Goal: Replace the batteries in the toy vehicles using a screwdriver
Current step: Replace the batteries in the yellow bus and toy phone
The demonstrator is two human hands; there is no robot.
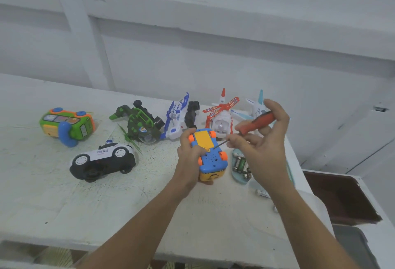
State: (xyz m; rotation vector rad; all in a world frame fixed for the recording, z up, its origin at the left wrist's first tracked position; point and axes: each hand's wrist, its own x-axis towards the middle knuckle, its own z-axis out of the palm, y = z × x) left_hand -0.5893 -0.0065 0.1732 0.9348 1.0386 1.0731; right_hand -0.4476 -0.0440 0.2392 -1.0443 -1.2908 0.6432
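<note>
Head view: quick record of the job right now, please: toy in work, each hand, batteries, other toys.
toy in work: blue and yellow toy car, underside up, yellow battery cover on
left hand: grips the car's side
right hand: holds red-handled screwdriver, tip at the cover's edge
batteries: several in pale blue tray beside the car; one loose battery on the table
other toys: police car on its side, green and orange toy car, green helicopter, blue and white plane, red and white helicopter, pale blue plane

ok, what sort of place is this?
Probably a home or small workshop bench, not a lab: a scuffed white-painted table, a plain white panelled wall behind it, and toys such as a police car near a tray of loose batteries.
</note>
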